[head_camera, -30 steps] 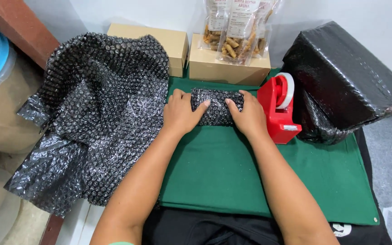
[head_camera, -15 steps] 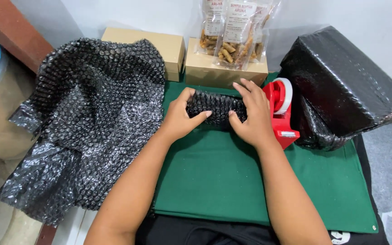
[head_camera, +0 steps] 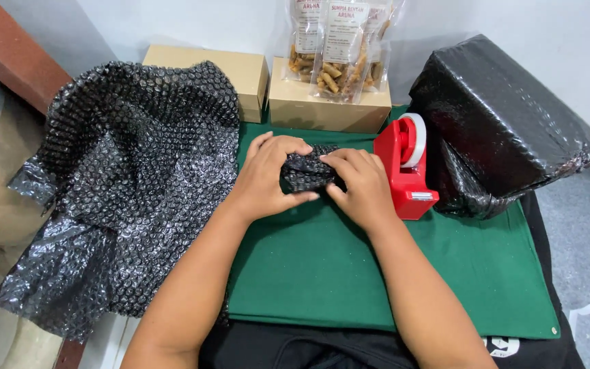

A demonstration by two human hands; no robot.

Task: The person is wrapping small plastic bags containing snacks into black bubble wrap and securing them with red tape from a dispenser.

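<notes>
Pressing in from both sides, the left hand [head_camera: 268, 179] and right hand [head_camera: 363, 186] curl their fingers closed around a small bundle [head_camera: 306, 172] wrapped in black bubble wrap, thumbs tucked under its near edge. The bundle is short, lumpy and glossy, lying on the green mat [head_camera: 349, 273] just left of the red tape dispenser [head_camera: 404, 171]. Half a second ago it lay longer between the hands; now they have drawn closer together and it looks more squeezed. A big sheet of bubble wrap [head_camera: 131, 184] spreads far left of the dispenser.
</notes>
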